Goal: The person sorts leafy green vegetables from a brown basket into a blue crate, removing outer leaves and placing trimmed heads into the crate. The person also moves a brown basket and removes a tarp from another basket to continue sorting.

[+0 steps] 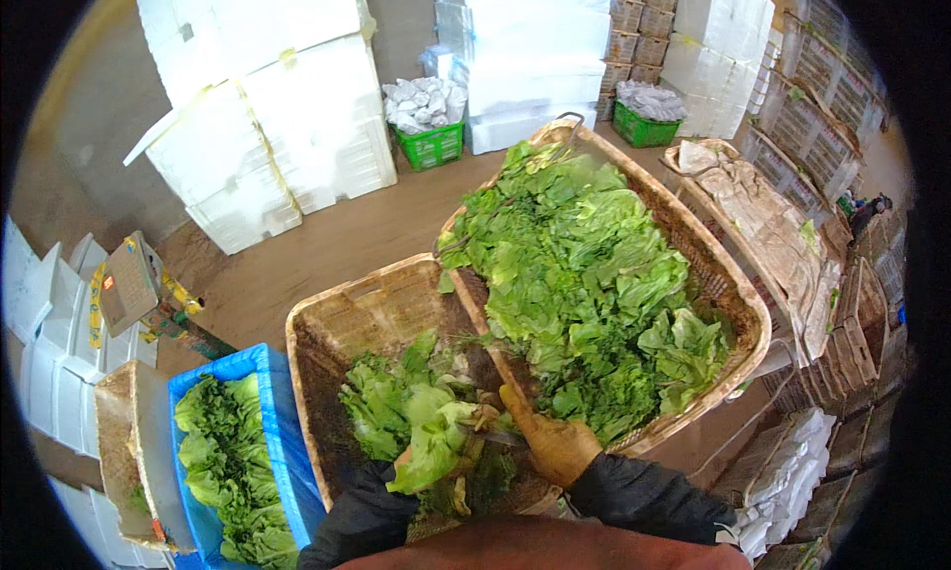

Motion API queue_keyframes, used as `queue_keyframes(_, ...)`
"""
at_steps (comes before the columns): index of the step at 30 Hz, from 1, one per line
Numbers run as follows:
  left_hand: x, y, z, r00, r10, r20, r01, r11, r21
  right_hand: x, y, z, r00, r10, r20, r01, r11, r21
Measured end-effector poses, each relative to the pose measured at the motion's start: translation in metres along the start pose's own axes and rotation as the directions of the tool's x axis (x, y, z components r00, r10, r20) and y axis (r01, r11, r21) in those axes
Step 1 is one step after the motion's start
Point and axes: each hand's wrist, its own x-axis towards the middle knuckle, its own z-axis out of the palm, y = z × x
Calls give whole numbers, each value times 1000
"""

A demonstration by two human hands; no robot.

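Note:
My left hand (pixel 403 457), mostly hidden under leaves, holds a head of leafy lettuce (pixel 431 429) with its cut-looking stem end turned to the right. In my right hand (pixel 557 445) is a knife (pixel 501 438), its blade against or just beside that stem end; the handle is covered by my fingers. Both hands are over a brown-stained plastic crate (pixel 356 310), where more loose greens (pixel 371 392) lie. Directly beyond my right hand, a second stained crate (pixel 706 273) is heaped with lettuce leaves (pixel 579 258).
At the left stands a blue-lined crate (pixel 278 421) of lettuce heads beside a dirty white bin (pixel 137 451). A platform scale's display (pixel 130 284) rises behind it. White foam boxes (pixel 267 109), green baskets (pixel 435 146) and a cardboard-covered crate (pixel 765 236) stand farther off.

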Motion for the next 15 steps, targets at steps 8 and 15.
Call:
queue_keyframes(8,-59,8,36,916,258,-307,-30,808,588,33,23,38,901,106,421,-249,921,301)
queue_keyframes(15,-74,26,28,703,711,-10,44,-29,999,50,-19,157,998,-60,-6,13,119,993)
